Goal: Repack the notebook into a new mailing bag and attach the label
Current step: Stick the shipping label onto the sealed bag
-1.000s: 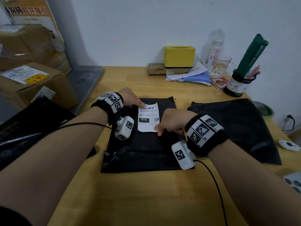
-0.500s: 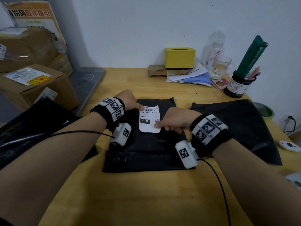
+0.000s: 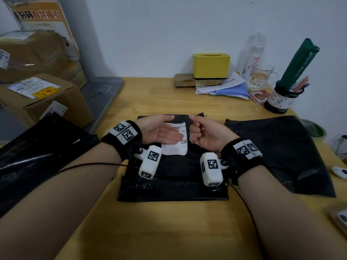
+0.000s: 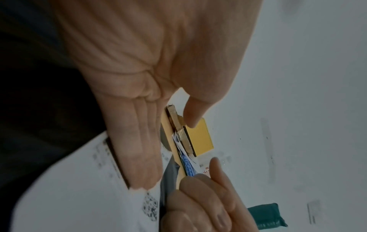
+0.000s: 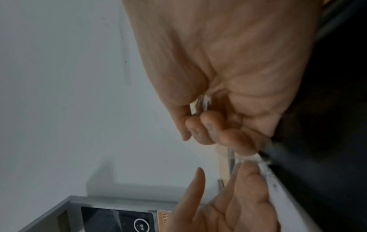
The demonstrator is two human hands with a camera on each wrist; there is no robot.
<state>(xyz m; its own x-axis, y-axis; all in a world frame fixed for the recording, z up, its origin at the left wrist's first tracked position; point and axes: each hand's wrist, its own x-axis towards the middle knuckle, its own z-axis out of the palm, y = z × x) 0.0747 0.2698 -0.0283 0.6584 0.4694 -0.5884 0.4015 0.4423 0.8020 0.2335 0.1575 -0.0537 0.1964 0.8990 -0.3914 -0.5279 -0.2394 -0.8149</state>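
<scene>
A black mailing bag (image 3: pixel 172 184) lies flat on the wooden table (image 3: pixel 169 231) in front of me. A white label (image 3: pixel 180 147) with a barcode and QR code lies on its upper middle. My left hand (image 3: pixel 167 133) is turned palm inward with straight fingers, lying over the label's left part. The same label (image 4: pixel 79 188) shows under those fingers in the left wrist view. My right hand (image 3: pixel 197 132) hovers at the label's right edge, curled into a fist round a small crumpled clear scrap (image 5: pixel 200 103). No notebook is in sight.
A second black bag (image 3: pixel 277 152) lies at the right and another black bag (image 3: pixel 37 156) at the left. Cardboard boxes (image 3: pixel 43 98) stand at the far left. Along the back wall are a yellow box (image 3: pixel 211 66), papers (image 3: pixel 225 87), a glass mug (image 3: pixel 262 76) and a pen pot (image 3: pixel 279 98).
Both hands have left the label's edges and turned palms toward each other. The left hand now lies flat across the label; the right hand has risen and curled into a fist.
</scene>
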